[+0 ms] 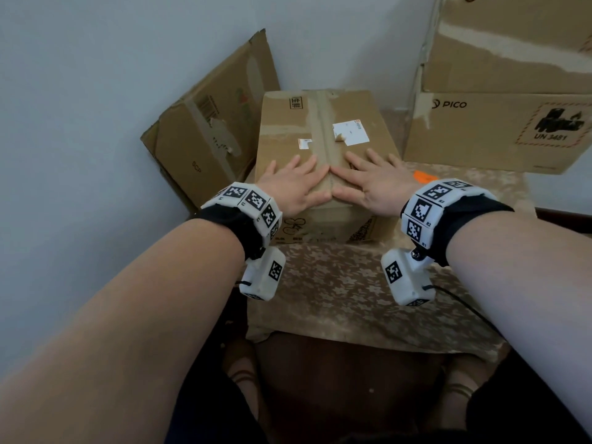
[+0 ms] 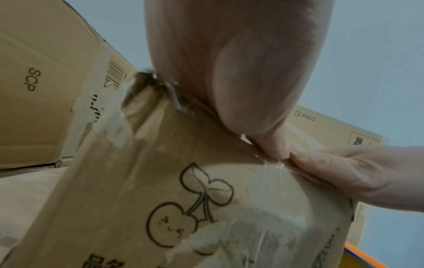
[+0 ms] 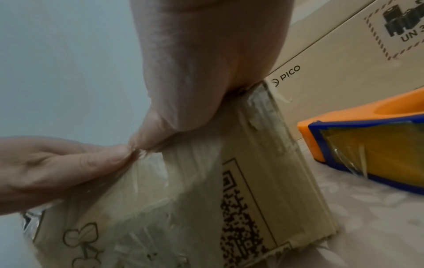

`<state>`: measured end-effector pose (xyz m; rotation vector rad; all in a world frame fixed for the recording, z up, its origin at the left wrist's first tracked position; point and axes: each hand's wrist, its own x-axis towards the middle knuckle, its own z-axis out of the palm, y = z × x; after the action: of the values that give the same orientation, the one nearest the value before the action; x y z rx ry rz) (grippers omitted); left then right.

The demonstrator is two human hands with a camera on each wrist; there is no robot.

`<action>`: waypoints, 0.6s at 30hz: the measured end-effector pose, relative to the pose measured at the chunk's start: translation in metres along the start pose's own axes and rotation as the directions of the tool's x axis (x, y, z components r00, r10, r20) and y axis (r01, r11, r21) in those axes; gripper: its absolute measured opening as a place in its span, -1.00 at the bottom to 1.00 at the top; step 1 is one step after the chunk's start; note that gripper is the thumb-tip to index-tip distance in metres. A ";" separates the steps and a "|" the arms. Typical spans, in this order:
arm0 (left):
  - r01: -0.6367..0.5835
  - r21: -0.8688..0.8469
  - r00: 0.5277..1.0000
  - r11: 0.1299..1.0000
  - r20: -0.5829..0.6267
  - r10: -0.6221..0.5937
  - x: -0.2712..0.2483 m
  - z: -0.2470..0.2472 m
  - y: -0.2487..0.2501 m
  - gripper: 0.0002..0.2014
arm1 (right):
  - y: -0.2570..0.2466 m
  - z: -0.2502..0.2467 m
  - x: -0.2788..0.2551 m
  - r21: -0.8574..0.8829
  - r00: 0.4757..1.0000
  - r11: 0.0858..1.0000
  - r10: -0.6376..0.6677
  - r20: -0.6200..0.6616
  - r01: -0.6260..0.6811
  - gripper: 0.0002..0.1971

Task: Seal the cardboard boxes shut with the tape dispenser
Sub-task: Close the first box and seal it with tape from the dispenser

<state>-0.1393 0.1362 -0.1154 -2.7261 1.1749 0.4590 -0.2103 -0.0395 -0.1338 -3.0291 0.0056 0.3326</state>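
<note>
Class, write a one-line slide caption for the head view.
Both hands, left and right, press flat on the cardboard box.

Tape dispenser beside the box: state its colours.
Orange body with blue trim; the tape dispenser shows best in the right wrist view.

So the table point(image 1: 336, 293) has a beige tablecloth with a pale flower pattern on it, and the near edge of the cloth hangs a bit over dark wood underneath. Sitting right on it, around the middle toward 12 o'clock, is a cardboard box point(image 1: 323, 129) with a cherry doodle and a QR-type code on its near side. At about 2 o'clock there's a bigger PICO box point(image 1: 480, 136) on the cloth, near the first one. Between them at roughly 3 o'clock of the middle box lies the orange and blue tape dispenser point(image 3: 367, 145), just beside it, mostly hidden in the head view.
</note>
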 end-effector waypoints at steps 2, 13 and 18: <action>0.000 0.018 1.000 1.000 -0.026 0.001 0.000 0.002 0.001 -0.33 | 0.000 0.001 0.000 -0.011 1.000 1.000 -0.002 -0.008 0.002 -0.28; 0.027 0.066 0.995 0.997 -0.093 -0.021 0.001 0.008 0.004 -0.29 | -0.004 0.003 -0.003 -0.051 0.999 0.999 0.005 -0.051 -0.007 -0.19; 0.028 0.086 0.993 0.996 -0.114 -0.018 0.000 0.009 0.006 -0.22 | -0.004 0.004 -0.003 -0.053 0.999 0.999 0.005 -0.051 -0.007 -0.14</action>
<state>-0.1454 0.1342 -0.1245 -2.7181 1.1584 0.2467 -0.2141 -0.0352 -0.1366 -3.0904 0.0098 0.2600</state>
